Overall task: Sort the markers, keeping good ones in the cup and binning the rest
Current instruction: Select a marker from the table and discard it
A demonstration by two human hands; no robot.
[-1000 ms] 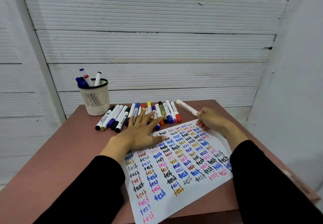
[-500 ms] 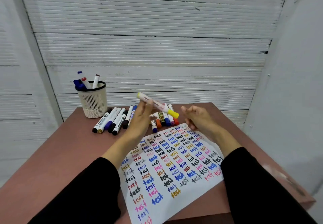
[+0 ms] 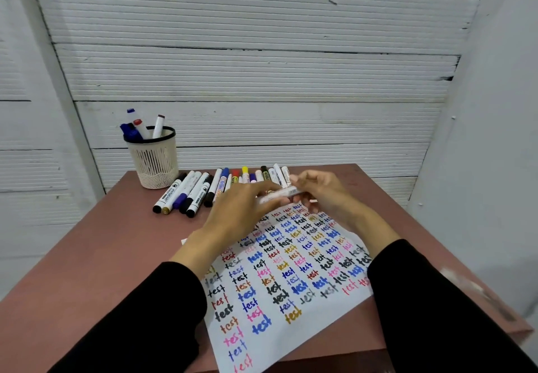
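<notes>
Holding one white marker (image 3: 279, 194) in both hands above the test sheet (image 3: 291, 279): my left hand (image 3: 244, 206) grips its left end, my right hand (image 3: 320, 195) pinches its right end. Remaining markers (image 3: 203, 189) lie in a row on the table (image 3: 87, 256) behind. Mesh cup (image 3: 154, 160) back left holds a few markers upright.

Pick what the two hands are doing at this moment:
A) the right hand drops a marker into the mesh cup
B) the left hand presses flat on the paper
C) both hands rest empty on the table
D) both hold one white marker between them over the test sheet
D: the left hand and right hand both grip the white marker above the test sheet.
</notes>
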